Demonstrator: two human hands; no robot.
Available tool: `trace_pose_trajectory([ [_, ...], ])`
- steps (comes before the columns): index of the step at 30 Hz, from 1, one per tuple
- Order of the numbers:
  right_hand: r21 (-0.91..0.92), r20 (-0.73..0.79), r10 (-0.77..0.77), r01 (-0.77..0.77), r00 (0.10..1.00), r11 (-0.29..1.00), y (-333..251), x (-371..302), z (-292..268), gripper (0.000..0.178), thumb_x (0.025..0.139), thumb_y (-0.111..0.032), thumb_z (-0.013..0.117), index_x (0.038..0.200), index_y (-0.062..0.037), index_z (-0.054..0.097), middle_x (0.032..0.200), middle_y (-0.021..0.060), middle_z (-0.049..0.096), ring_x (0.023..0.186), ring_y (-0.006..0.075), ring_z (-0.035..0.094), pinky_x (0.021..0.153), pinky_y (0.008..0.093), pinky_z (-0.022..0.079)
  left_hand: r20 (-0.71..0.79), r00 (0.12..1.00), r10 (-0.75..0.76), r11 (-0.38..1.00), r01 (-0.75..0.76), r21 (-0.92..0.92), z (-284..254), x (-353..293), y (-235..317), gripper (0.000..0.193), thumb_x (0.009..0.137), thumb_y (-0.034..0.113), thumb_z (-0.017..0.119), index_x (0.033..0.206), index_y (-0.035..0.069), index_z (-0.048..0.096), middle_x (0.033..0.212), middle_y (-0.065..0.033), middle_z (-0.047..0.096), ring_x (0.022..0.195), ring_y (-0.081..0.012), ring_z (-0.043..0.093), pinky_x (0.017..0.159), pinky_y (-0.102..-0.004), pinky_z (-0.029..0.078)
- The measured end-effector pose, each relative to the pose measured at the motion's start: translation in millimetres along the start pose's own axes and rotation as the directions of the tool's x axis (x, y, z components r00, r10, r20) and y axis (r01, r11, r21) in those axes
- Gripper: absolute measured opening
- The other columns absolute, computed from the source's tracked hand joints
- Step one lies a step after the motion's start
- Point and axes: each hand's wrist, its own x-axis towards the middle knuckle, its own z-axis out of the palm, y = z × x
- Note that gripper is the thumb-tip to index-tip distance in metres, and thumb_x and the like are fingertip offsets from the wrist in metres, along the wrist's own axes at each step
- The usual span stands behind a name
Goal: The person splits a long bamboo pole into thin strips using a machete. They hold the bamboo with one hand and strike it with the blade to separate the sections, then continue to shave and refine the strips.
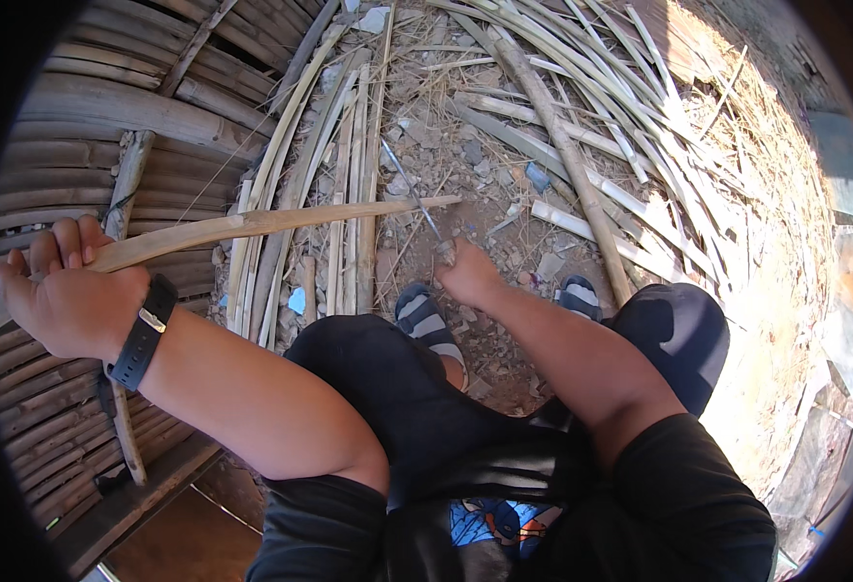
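Observation:
A long, slightly bent bamboo strip (290, 218) runs from the far left toward the middle, its narrow end pointing right. My left hand (72, 291), with a black watch on the wrist, is closed round the strip's thick end. In front of my feet, my right hand (470, 274) grips the handle of a knife (403, 173) with a long, thin blade. The blade slants up and to the left and crosses the strip near its narrow end. Most of the knife's handle is hidden in my fist.
Split bamboo strips (349, 184) lie lengthwise left of centre, and a larger pile (630, 126) spreads at the right. A bamboo pole (567, 150) rests across that pile. Slatted bamboo wall (67, 184) rises close on the left. Rubble covers the ground round my sandals (428, 325).

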Motion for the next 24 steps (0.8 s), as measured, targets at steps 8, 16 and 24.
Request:
trace_pose_trajectory([
  [8,0.238,0.096,-0.281,0.252,0.955,0.938,-86,-39,-11,0.046,0.079,-0.020,0.067,0.115,0.0071,0.056,0.084,0.0265,0.066,0.076,0.0401,0.066,0.075,0.0435,0.052,0.108,0.994,0.020,0.999,-0.023,0.023,-37,28,-26,0.023,0.096,0.018,0.047,0.112,0.002,0.044,0.065,-0.0022,0.027,0.050,-0.0130,0.029,0.049,-0.0285,0.028],
  [16,0.353,0.213,0.290,-0.350,0.933,0.868,13,2,4,0.038,0.079,-0.017,0.067,0.110,0.0025,0.058,0.085,0.0229,0.068,0.078,0.0352,0.069,0.071,0.0423,0.054,-0.042,0.999,0.006,1.000,-0.006,-0.003,-23,13,-14,0.020,0.098,0.021,0.047,0.107,0.003,0.043,0.065,-0.0020,0.026,0.050,-0.0132,0.028,0.048,-0.0292,0.026],
  [24,0.317,0.154,-0.310,0.251,0.938,0.915,-55,-30,11,0.041,0.081,-0.019,0.066,0.116,0.0013,0.058,0.088,0.0213,0.067,0.082,0.0353,0.067,0.077,0.0417,0.052,0.045,0.999,0.029,0.999,-0.028,-0.022,-51,36,-34,0.018,0.099,0.020,0.046,0.104,0.003,0.044,0.064,-0.0027,0.026,0.050,-0.0133,0.027,0.047,-0.0293,0.026],
])
